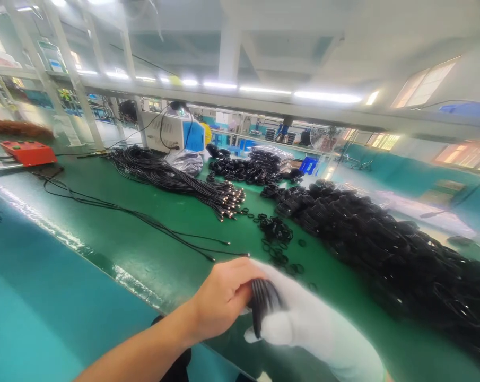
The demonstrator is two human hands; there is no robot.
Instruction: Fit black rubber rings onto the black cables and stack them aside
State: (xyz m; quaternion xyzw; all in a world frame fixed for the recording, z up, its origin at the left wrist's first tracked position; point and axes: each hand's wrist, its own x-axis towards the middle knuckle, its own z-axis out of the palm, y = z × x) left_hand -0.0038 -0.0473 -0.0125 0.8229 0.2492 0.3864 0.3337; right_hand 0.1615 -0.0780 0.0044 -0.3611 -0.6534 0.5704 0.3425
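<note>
Near the front edge of the green table, my left hand (226,297) is bare and closed on a coiled black cable (264,302). My right hand (281,323), in a white glove, grips the same coil from the other side, its fingers slightly blurred. Just beyond my hands, small black rings (277,229) lie in a loose pile. A few long black cables (144,215) stretch across the table to the left, their ends close to my left hand.
A bundle of straight black cables (176,178) with metal tips lies farther back. Coiled black cables (367,239) form a large heap along the right. A red device (28,153) sits at the far left, and a white and blue machine (170,131) stands behind the bundle.
</note>
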